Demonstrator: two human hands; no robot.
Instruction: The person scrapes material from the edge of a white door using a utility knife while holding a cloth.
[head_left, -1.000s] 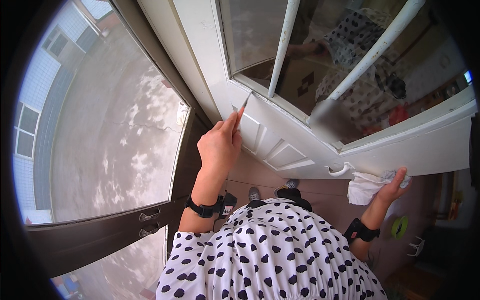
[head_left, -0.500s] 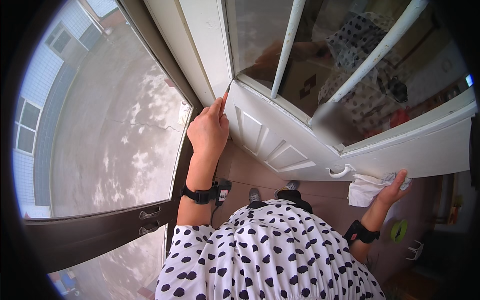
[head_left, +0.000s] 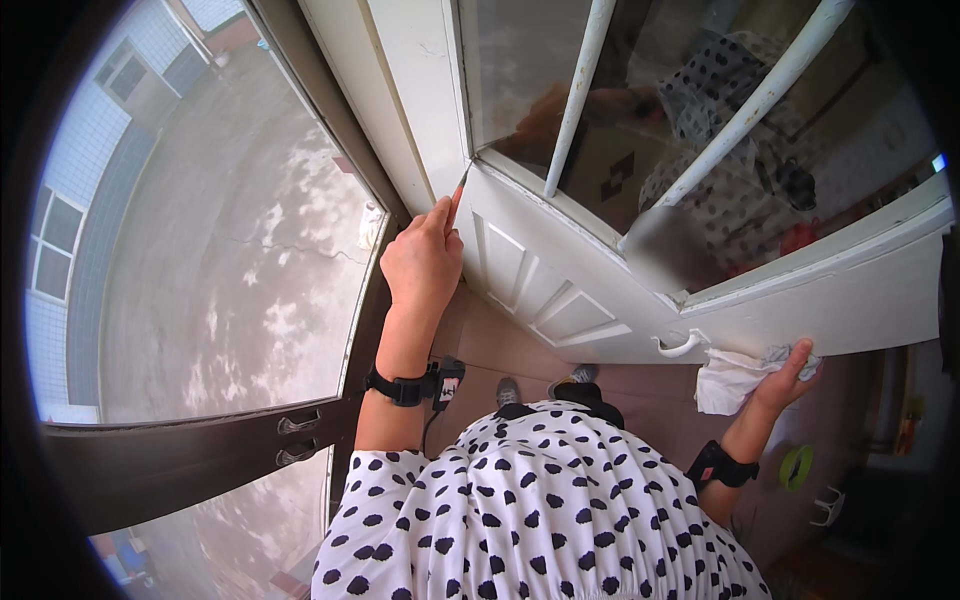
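Note:
My left hand (head_left: pixel 423 252) is closed round a slim orange tool (head_left: pixel 456 200) with a dark pointed end, its exact kind too small to tell. That end meets the lower left corner of the window frame on a white panelled door (head_left: pixel 650 310). With my right hand (head_left: pixel 786 378) I grip a crumpled white cloth (head_left: pixel 735 380) at the door's lower edge, beside its white handle (head_left: pixel 682 346). Part of the cloth hangs below my fingers. The door's window pane (head_left: pixel 620 120) mirrors a dotted garment and an arm.
White bars (head_left: pixel 762 105) cross the window pane. At the left stands a dark-framed door (head_left: pixel 190 455) with metal pulls (head_left: pixel 297 424), and through its glass a paved yard (head_left: pixel 230 250) shows. A round green thing (head_left: pixel 796 467) lies on the floor at the right.
My left hand and the orange tool have shifted slightly to the right, staying by the window frame's corner. My right hand and the cloth look unmoved.

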